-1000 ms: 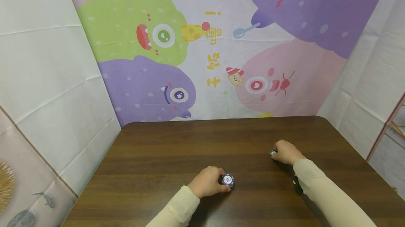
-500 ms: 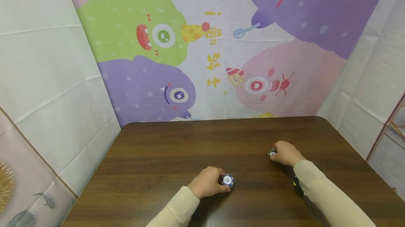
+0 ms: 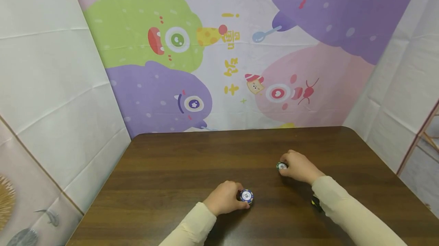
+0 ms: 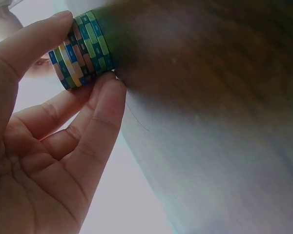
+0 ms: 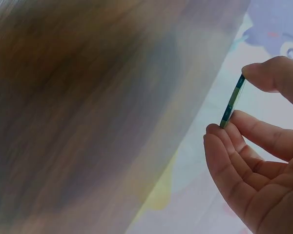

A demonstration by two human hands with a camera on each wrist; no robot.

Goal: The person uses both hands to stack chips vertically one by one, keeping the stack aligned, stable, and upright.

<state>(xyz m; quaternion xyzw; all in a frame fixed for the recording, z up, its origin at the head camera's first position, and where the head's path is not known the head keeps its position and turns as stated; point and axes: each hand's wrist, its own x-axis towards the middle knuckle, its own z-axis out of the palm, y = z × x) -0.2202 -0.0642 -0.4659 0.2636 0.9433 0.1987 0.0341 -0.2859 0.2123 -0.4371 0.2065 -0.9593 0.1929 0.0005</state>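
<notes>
Near the front middle of the table, my left hand [image 3: 224, 197] holds a stack of poker chips [image 3: 246, 196] between thumb and fingers. A blue-rimmed chip with a white centre marked 10 tops it. From the side, in the left wrist view, the stack [image 4: 82, 51] shows several chips with blue, green and pale edge blocks. Farther back and to the right, my right hand [image 3: 300, 166] pinches one green-rimmed poker chip [image 3: 282, 166]. Seen edge-on in the right wrist view, that chip [image 5: 233, 101] sits between thumb and fingertips, seemingly above the tabletop. The two hands are apart.
The brown wooden table [image 3: 171, 166] has rounded far corners. A cloth backdrop [image 3: 236, 109] with cartoon monsters hangs behind it. White panels [image 3: 61, 63] flank it on both sides. Something dark with a yellow-green patch [image 3: 316, 203] shows under the right wrist.
My right hand has moved left with the green chip, toward the stack, mostly in the last half second. My left hand and the stack stay in place.
</notes>
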